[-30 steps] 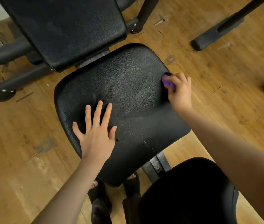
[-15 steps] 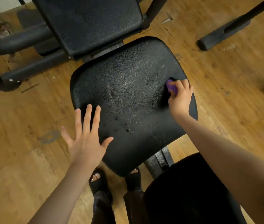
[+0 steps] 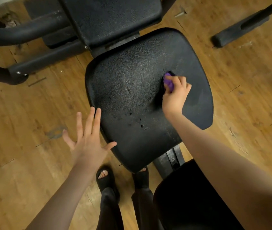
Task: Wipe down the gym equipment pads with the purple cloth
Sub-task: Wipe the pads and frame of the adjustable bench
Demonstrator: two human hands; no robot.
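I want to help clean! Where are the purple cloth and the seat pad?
purple cloth [image 3: 168, 81]: head view, bunched part showing beside the fingers.
seat pad [image 3: 128, 90]: head view, bare middle of its top.

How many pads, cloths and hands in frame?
Black pads: 3 - seat pad, back pad, near pad
Purple cloth: 1, gripped by right hand
Hands: 2 - right hand, left hand
Total: 6

The cloth [image 3: 168, 82] is bright purple against the black, pebble-grained seat pad [image 3: 132, 83]; the floor [image 3: 24, 113] is honey-brown wood, and the sandals [image 3: 105, 178] look black.
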